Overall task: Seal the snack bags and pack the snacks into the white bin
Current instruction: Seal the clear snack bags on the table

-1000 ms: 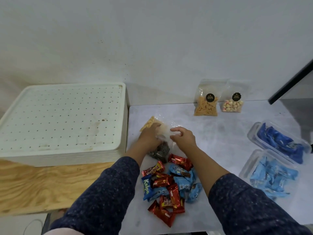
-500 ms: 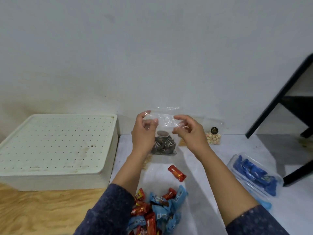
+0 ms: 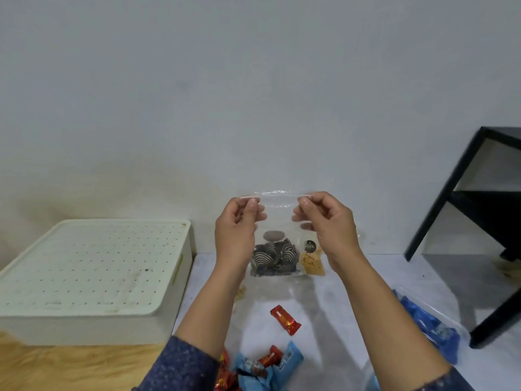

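Observation:
I hold a clear zip bag (image 3: 277, 221) upright above the table, with dark striped cookies (image 3: 275, 256) at its bottom. My left hand (image 3: 236, 230) pinches the bag's top left corner and my right hand (image 3: 327, 221) pinches the top right corner, so the top edge is stretched between them. The white bin (image 3: 93, 277) stands at the left with its perforated lid on. Behind the held bag, a clear bag of yellow snacks (image 3: 311, 262) with a black round label stands near the wall.
Loose red candy (image 3: 285, 319) lies on the grey table (image 3: 352, 292), with a pile of red and blue wrapped snacks (image 3: 259, 371) at the near edge. A clear container of blue packets (image 3: 428, 325) sits at the right. A black shelf frame (image 3: 465, 221) stands far right.
I lifted the cookie bag off the table and raised it. My hands moved apart to the bag's top corners. The view tilted upward.

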A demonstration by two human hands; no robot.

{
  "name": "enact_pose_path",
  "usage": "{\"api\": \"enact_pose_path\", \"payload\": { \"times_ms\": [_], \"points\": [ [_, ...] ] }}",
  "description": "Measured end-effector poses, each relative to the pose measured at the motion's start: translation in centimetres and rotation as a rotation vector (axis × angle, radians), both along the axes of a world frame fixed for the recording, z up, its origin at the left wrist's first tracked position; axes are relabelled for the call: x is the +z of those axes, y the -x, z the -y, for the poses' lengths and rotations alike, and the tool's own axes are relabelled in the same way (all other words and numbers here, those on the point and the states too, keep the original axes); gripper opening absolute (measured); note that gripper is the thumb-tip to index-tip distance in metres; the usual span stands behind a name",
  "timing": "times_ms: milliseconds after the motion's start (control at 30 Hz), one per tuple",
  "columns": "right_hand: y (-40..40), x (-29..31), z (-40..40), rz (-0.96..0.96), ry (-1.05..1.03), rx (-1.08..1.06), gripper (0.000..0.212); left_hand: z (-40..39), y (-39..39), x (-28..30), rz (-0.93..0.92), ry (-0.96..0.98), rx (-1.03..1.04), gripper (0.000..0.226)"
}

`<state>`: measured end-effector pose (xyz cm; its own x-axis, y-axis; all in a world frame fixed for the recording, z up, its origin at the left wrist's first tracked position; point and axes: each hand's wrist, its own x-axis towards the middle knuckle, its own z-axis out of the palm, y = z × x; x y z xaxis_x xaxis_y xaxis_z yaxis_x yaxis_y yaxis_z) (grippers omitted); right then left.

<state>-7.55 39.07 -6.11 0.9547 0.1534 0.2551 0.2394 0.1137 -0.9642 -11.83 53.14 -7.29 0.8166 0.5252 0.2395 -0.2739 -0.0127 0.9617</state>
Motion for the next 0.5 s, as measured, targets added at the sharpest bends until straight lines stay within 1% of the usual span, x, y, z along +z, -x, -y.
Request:
{"api": "enact_pose_path", "payload": {
  "times_ms": [233,500],
  "points": [
    [-0.19,0.18,0.16,0.028,-0.006,0.050,0.014,0.06,0.12,0.62,0.026,-0.007,0.036,0.016],
    [-0.40,0.40,0.06,0.067,-0.035,0.012,0.023,0.37,0.35,0.90,0.032,0.094,-0.012,0.018]
  ]
}}
